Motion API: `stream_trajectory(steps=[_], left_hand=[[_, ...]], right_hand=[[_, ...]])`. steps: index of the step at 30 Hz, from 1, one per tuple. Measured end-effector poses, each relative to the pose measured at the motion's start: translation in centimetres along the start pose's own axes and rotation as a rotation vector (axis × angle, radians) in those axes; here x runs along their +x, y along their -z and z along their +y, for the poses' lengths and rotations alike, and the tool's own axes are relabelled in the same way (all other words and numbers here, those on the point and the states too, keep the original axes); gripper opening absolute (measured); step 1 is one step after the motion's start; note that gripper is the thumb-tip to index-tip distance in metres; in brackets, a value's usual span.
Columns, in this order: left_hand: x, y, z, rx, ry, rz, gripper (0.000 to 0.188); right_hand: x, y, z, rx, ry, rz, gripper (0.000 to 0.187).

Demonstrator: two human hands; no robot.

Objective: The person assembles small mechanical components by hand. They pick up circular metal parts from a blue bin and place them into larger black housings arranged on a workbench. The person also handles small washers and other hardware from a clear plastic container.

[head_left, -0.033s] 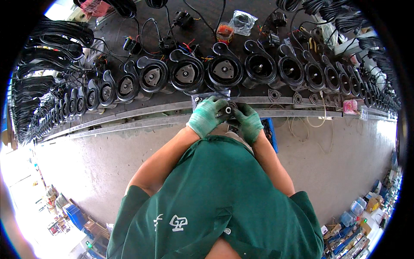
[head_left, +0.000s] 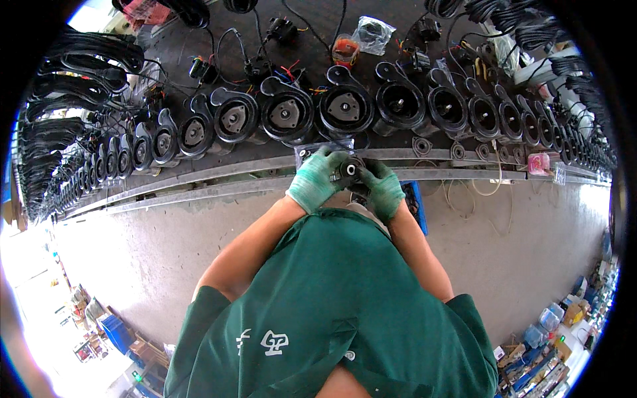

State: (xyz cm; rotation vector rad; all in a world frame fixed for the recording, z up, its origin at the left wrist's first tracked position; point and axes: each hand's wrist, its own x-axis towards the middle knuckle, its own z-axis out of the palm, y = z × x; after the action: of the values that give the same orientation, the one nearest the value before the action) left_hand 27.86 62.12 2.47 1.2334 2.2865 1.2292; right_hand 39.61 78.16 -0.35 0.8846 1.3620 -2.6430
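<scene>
In front of my body, at the bench's near edge, I hold a small dark round part with a pale ring at its centre (head_left: 351,170). My left hand (head_left: 313,180), in a green-and-white knit glove, has its fingers closed on the part's left side. My right hand (head_left: 383,190), gloved alike, grips it from the right. Both hands' fingertips are partly hidden around the part. Just beyond them stands a black round motor housing (head_left: 346,109) with a grey plate inside. Clear plastic (head_left: 305,152) lies on the edge beside my left hand.
Black housings curve in a long row along the bench; one right of centre (head_left: 401,105) shows a bare shaft. Flat dark plates (head_left: 422,146) lie along the metal rail (head_left: 478,175). An orange-red cup (head_left: 346,50) stands behind. A blue bin (head_left: 417,205) sits below my right hand.
The dark round part has tilted slightly between my hands, and its ring faces up a little more. My arms have hardly moved.
</scene>
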Motion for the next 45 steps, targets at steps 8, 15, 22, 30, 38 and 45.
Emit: stream_trajectory(steps=[8,15,22,30,38,45], left_hand=[[-1.2,1.2,0.0,-0.824,0.683,-0.268,0.035],[-1.5,1.1,0.3,-0.874,0.722,-0.242,0.025],[-0.9,-0.1,1.6,-0.478,0.663,-0.183,0.022],[-0.7,-0.4,1.3,-0.653,0.526,0.048,0.032],[-5.7,0.7,-8.8,0.305,0.335,0.208,0.026],[-5.4,0.6,-9.9,0.512,0.335,0.074,0.029]], right_hand=[[-1.4,-1.8,-2.0,-0.087,-0.073,0.002,0.037],[-1.4,-1.7,-2.1,-0.191,-0.084,-0.035,0.033],[-0.5,-1.6,-0.3,-0.461,-0.042,0.012,0.031],[0.1,-1.1,-5.9,-1.104,0.667,0.187,0.031],[7.7,3.9,-12.6,-1.280,1.108,0.626,0.021],[7.5,4.0,-11.9,-1.471,1.219,0.415,0.024]])
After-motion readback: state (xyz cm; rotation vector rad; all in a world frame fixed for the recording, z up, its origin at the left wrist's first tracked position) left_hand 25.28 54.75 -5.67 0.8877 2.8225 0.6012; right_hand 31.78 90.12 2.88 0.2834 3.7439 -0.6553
